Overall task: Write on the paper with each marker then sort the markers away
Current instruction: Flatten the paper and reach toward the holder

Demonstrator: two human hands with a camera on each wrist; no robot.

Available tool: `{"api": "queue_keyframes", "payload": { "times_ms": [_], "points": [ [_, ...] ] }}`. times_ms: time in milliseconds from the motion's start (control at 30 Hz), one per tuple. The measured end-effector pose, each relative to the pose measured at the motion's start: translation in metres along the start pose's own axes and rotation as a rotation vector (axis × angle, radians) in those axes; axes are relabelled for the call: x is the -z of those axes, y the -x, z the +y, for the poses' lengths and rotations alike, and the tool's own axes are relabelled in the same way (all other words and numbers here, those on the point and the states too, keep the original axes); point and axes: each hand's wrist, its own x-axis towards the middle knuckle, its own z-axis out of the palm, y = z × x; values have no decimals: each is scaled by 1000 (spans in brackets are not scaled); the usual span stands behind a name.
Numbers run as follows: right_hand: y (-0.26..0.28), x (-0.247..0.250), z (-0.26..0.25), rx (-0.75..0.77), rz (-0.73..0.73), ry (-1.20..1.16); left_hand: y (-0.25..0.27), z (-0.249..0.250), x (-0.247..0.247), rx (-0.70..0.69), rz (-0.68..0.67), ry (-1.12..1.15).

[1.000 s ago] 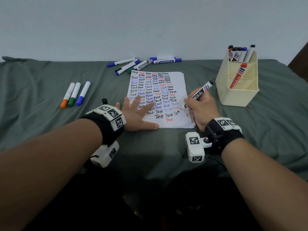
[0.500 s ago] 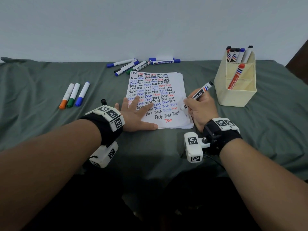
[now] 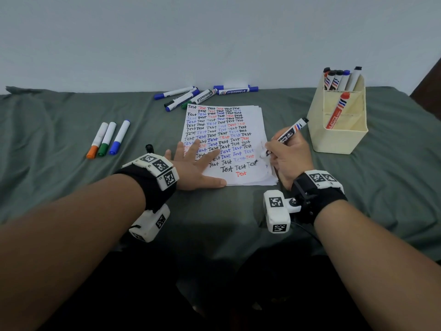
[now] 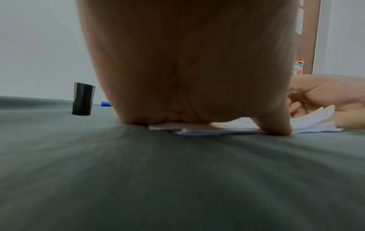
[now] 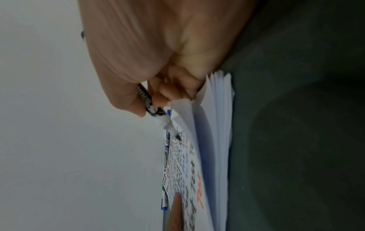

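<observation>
right hand (image 3: 290, 155) gripping black marker (image 3: 288, 134), tip meeting paper (image 3: 253, 130) | left hand (image 3: 193, 163) lying flat, pressing paper

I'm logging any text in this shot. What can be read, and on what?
"Test": handwritten many times in black, blue and red on the paper.
Marker in the right hand: print too blurred to read.
Red marker in the organiser: unreadable.
Wrist tags: patterns only.

"Test" in rows across the paper (image 3: 223, 130)
</observation>
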Motion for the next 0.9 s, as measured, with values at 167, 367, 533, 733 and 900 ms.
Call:
{"api": "queue_keyframes", "payload": {
  "times_ms": [167, 367, 533, 733, 900],
  "points": [
    [2, -2, -2, 25, -69, -106, 2, -3, 1, -25, 24, 9],
    [2, 0, -1, 2, -105, -127, 13, -19, 16, -130, 376, 19],
    [4, -1, -3, -28, -127, -166, 24, -51, 29, 96, 545, -74],
    [6, 1, -7, -75, -164, -257, 26, -80, 37, 226, 342, 3],
    [7, 1, -10, -57, -161, -232, 25, -61, 51, 204, 442, 170]
  ]
}}
